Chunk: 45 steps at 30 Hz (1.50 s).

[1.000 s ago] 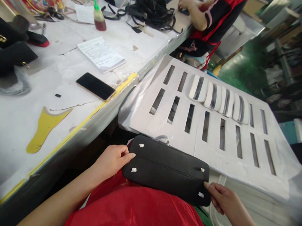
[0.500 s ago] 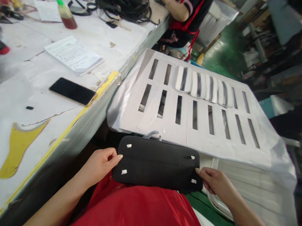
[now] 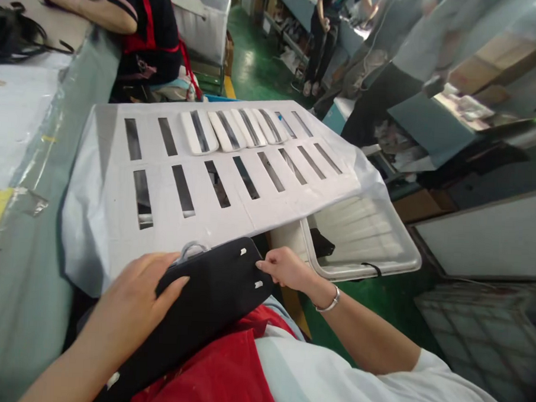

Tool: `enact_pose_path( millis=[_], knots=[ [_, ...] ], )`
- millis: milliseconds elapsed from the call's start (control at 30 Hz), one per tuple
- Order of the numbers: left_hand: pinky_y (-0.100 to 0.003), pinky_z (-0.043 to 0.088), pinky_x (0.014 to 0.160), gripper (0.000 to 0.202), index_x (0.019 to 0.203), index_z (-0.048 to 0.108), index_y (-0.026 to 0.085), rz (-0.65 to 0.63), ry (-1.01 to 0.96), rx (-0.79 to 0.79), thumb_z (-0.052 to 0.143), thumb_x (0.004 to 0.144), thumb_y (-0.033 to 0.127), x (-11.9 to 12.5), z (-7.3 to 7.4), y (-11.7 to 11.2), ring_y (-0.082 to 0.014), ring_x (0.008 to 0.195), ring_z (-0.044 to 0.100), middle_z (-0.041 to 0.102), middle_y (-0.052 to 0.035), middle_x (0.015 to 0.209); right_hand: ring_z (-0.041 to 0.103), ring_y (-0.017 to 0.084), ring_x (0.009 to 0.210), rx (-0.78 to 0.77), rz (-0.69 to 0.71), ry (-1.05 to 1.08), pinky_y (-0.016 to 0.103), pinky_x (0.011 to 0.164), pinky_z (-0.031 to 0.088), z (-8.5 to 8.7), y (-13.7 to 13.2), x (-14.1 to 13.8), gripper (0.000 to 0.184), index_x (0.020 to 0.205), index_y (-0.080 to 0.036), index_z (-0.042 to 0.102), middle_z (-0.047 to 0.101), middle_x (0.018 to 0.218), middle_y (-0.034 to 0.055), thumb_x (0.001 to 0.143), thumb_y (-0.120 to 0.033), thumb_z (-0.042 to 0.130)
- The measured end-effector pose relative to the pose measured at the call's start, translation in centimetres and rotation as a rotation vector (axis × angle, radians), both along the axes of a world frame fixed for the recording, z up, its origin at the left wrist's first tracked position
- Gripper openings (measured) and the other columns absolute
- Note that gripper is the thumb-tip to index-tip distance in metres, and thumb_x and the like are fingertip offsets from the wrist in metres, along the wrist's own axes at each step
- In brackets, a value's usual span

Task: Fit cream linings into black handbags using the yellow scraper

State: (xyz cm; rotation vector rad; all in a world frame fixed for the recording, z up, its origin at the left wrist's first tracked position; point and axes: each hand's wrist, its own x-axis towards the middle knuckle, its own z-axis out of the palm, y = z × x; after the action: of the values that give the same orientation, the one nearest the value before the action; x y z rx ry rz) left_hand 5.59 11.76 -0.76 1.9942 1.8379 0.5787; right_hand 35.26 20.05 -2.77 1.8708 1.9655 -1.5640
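Note:
A black bag point(image 3: 207, 308) lies across my lap, tilted, with its flat rounded base facing up. Small white tabs stick out near the corners of that base, and a grey loop point(image 3: 192, 248) shows past its far edge. My left hand point(image 3: 142, 299) grips the far long edge, thumb on the base and fingers over the side. At the right end, my right hand point(image 3: 287, 268) pinches the edge between thumb and fingers. My left forearm covers part of the bag's left end.
Ahead stands a white slotted board point(image 3: 222, 223) with several white padded pieces point(image 3: 200, 133) on it. To its right is a white plastic bin point(image 3: 364, 229) with something dark inside. A worktable point(image 3: 42, 173) runs along the left. A co-worker point(image 3: 151, 36) sits beyond; others stand farther off.
The view has swung to the right. The bag has turned so its right end points away from me. My left hand has shifted from the left end to the far edge.

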Motion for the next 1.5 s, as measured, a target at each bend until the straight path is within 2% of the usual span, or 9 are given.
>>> enact_pose_path(
  millis=[133, 300, 600, 1000, 1167, 1233, 1333, 1400, 1500],
  knots=[
    [-0.037, 0.045, 0.094, 0.043, 0.112, 0.062, 0.016, -0.069, -0.096, -0.166, 0.048, 0.083, 0.044, 7.5, -1.1, 7.5, -0.0250, 0.103, 0.059, 0.064, -0.0114, 0.115, 0.046, 0.006, 0.038, 0.034, 0.046, -0.006, 0.018, 0.041, 0.031, 0.2, 0.2, 0.3, 0.035, 0.060, -0.017, 0.052, 0.055, 0.047, -0.0030, 0.084, -0.043, 0.054],
    [-0.031, 0.046, 0.078, 0.028, 0.082, 0.069, 0.018, -0.062, -0.204, -0.330, 0.053, 0.081, 0.041, 10.3, -2.7, 11.0, -0.0203, 0.084, 0.062, 0.069, -0.0059, 0.088, 0.044, 0.006, 0.044, 0.108, 0.110, 0.034, 0.020, 0.046, 0.027, 0.3, 0.7, 0.9, 0.035, 0.058, -0.016, 0.054, 0.056, 0.049, -0.0016, 0.084, -0.040, 0.055],
    [-0.029, 0.043, 0.069, 0.023, 0.073, 0.063, 0.018, 0.078, -0.231, -0.422, 0.058, 0.075, 0.041, 10.8, -1.9, 10.7, -0.0174, 0.074, 0.059, 0.064, -0.0027, 0.081, 0.036, 0.005, 0.046, 0.168, 0.191, 0.087, 0.022, 0.048, 0.023, -0.4, 1.4, 1.5, 0.035, 0.056, -0.016, 0.054, 0.050, 0.049, -0.0031, 0.083, -0.037, 0.056],
    [-0.027, 0.038, 0.062, 0.015, 0.064, 0.056, 0.019, 0.062, -0.104, -0.516, 0.054, 0.074, 0.030, 11.7, -1.2, 11.6, -0.0143, 0.064, 0.052, 0.059, 0.0003, 0.073, 0.035, 0.005, 0.045, 0.179, 0.210, 0.139, 0.021, 0.045, 0.022, -1.0, 1.6, 1.9, 0.034, 0.054, -0.016, 0.052, 0.045, 0.049, -0.0048, 0.082, -0.035, 0.057],
    [-0.028, 0.042, 0.065, 0.011, 0.068, 0.054, 0.019, -0.036, -0.009, -0.497, 0.052, 0.077, 0.025, 11.9, -1.5, 11.9, -0.0159, 0.071, 0.055, 0.060, -0.0010, 0.076, 0.035, 0.005, 0.046, 0.197, 0.217, 0.106, 0.021, 0.047, 0.023, -0.9, 1.7, 1.8, 0.034, 0.053, -0.016, 0.053, 0.046, 0.048, -0.0043, 0.081, -0.034, 0.058],
    [-0.030, 0.046, 0.069, 0.009, 0.084, 0.059, 0.018, -0.065, 0.023, -0.439, 0.053, 0.079, 0.024, 11.9, -1.6, 11.6, -0.0173, 0.075, 0.058, 0.064, -0.0032, 0.085, 0.035, 0.005, 0.046, 0.217, 0.214, 0.088, 0.022, 0.047, 0.023, -0.8, 1.7, 1.8, 0.033, 0.054, -0.016, 0.054, 0.048, 0.049, -0.0039, 0.081, -0.035, 0.058],
    [-0.038, 0.048, 0.084, 0.031, 0.112, 0.057, 0.018, -0.161, 0.137, -0.152, 0.052, 0.082, 0.019, 12.0, -1.8, 10.3, -0.0228, 0.097, 0.059, 0.063, -0.0087, 0.111, 0.037, 0.006, 0.046, 0.261, 0.216, 0.055, 0.023, 0.048, 0.023, -0.9, 1.4, 1.7, 0.033, 0.056, -0.017, 0.057, 0.051, 0.050, -0.0028, 0.080, -0.038, 0.058],
    [-0.041, 0.046, 0.094, 0.033, 0.114, 0.060, 0.018, -0.319, 0.205, 0.048, 0.047, 0.084, 0.012, 12.0, -2.1, 9.1, -0.0243, 0.109, 0.056, 0.062, -0.0094, 0.119, 0.040, 0.007, 0.047, 0.283, 0.212, 0.040, 0.024, 0.049, 0.023, -0.9, 1.2, 1.6, 0.033, 0.057, -0.017, 0.060, 0.054, 0.051, -0.0017, 0.081, -0.040, 0.058],
    [-0.036, 0.043, 0.102, 0.033, 0.112, 0.064, 0.013, -0.490, 0.208, 0.173, 0.041, 0.088, 0.010, 11.9, -2.6, 7.4, -0.0210, 0.114, 0.056, 0.065, -0.0100, 0.119, 0.045, 0.008, 0.050, 0.281, 0.186, 0.040, 0.023, 0.050, 0.026, -0.8, 1.0, 1.6, 0.034, 0.058, -0.017, 0.061, 0.059, 0.054, 0.0000, 0.081, -0.041, 0.058]
  ],
)
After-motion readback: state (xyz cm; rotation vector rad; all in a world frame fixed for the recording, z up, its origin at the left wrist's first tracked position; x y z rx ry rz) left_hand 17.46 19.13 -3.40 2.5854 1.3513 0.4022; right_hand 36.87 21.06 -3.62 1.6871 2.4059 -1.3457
